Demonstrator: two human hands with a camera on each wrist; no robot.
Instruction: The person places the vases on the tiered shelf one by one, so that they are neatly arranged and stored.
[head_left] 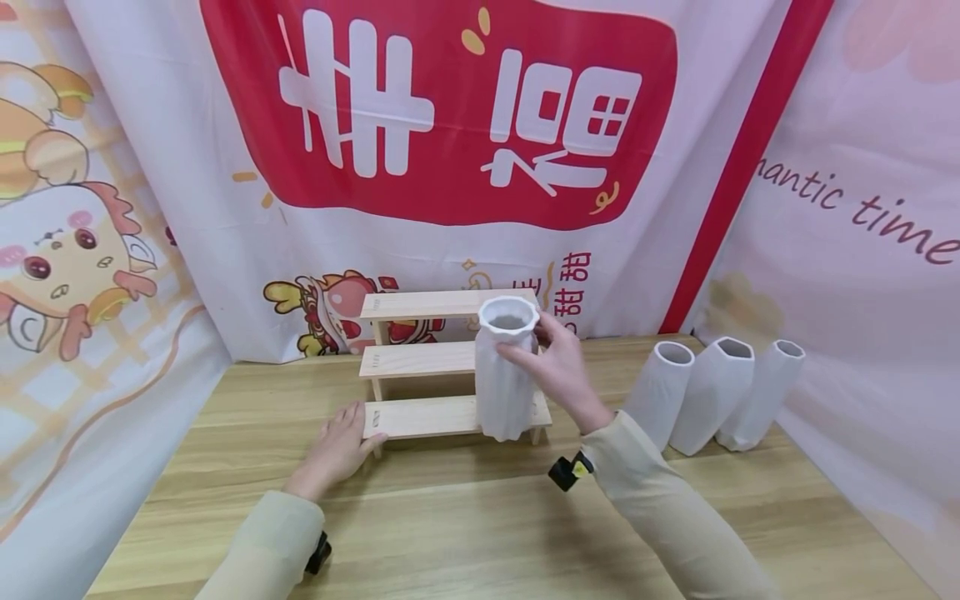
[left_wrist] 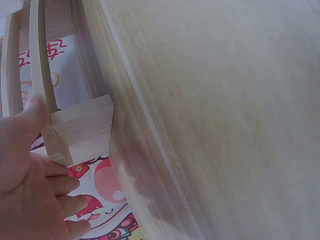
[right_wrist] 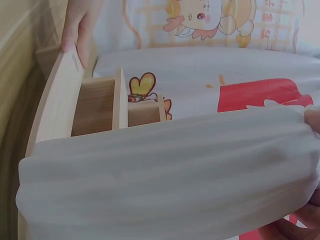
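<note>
A white fluted vase stands upright at the right part of a three-tier wooden display shelf. My right hand grips it near the scalloped rim, thumb on the near side and fingers round the far side. Whether its base touches the lowest board cannot be told. In the right wrist view the vase hides part of the shelf. My left hand holds the left end of the lowest board, and the left wrist view has that thumb and fingers about the board's corner.
Three more white vases stand in a group on the wooden table at the right: a round-mouthed one, an angular one and a slim one. A printed cloth backdrop hangs behind the shelf.
</note>
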